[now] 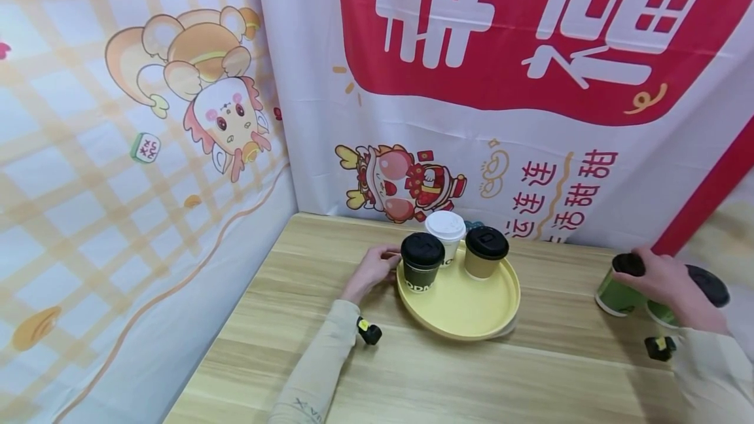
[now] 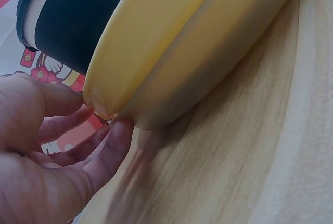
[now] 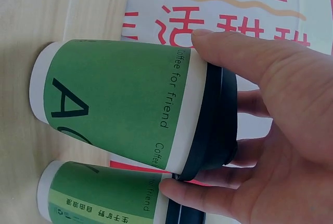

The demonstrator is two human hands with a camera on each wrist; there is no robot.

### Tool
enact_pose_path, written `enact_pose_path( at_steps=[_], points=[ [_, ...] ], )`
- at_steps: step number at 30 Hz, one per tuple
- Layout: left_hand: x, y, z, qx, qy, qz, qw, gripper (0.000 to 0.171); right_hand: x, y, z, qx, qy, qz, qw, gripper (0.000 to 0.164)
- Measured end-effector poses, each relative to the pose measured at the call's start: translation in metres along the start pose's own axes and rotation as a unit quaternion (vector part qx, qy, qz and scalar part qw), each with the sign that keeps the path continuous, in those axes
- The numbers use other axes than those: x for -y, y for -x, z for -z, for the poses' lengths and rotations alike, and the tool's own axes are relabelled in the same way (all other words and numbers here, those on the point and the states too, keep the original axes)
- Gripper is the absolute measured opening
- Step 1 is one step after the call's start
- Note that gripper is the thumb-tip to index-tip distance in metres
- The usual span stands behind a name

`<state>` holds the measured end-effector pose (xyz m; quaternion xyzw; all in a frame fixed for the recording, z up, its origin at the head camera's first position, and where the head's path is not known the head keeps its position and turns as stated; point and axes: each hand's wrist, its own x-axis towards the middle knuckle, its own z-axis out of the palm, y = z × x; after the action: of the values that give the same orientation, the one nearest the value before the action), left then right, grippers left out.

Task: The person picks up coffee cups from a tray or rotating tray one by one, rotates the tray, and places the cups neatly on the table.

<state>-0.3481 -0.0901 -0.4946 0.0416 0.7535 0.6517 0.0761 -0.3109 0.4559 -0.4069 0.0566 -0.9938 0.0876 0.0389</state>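
Closest are two pale sleeves, the left one near six o'clock and the right one near four o'clock. Between them is the wooden table. Twelve o'clock means the far side.

A bit farther off, the right hand has its grip on a green cup with a black lid. The grip is just as wide as the cup's top. The thumb is on the white edge under the lid, and the fingers bend around the other side. From the middle of the hand, the cup is at nine o'clock. I cannot tell if its bottom touches the table. Another green cup is just beside it, at three o'clock, and a fingertip reaches in front of its top edge.

Over at nine o'clock from those cups is a round yellow tray. The left hand pinches its edge with a narrow grip, near ten o'clock on the tray. So the tray is at three o'clock from this hand.

On the tray, a dark cup is at ten o'clock, close to the pinching fingers. A brown cup is at one o'clock. The white cup is farthest, near twelve. Behind them hangs a white and red cloth.
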Motion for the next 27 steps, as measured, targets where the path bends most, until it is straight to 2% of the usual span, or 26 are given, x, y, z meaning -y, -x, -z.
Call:
enact_pose_path(
  at_steps=[2,5,17,21,27],
  points=[
    [0.008,-0.006,0.0,-0.003,0.0,-0.003,1.0,0.023,0.001,0.001,0.0,-0.001,0.0,0.0,1.0,0.077],
    [0.008,-0.006,0.0,-0.003,0.002,-0.004,1.0,0.023,0.002,0.002,0.001,-0.004,0.001,0.001,1.0,0.076],
    [0.008,-0.006,-0.001,-0.005,-0.003,0.001,1.0,0.022,0.009,0.005,0.01,0.034,0.006,-0.015,0.999,0.08],
    [0.009,-0.006,0.0,-0.006,-0.003,0.005,1.0,0.021,0.013,0.005,0.015,0.021,0.004,-0.033,0.999,0.081],
    [0.008,-0.005,0.0,-0.006,0.0,0.004,1.0,0.022,0.028,0.006,0.02,-0.033,-0.027,-0.043,0.998,0.068]
  ],
)
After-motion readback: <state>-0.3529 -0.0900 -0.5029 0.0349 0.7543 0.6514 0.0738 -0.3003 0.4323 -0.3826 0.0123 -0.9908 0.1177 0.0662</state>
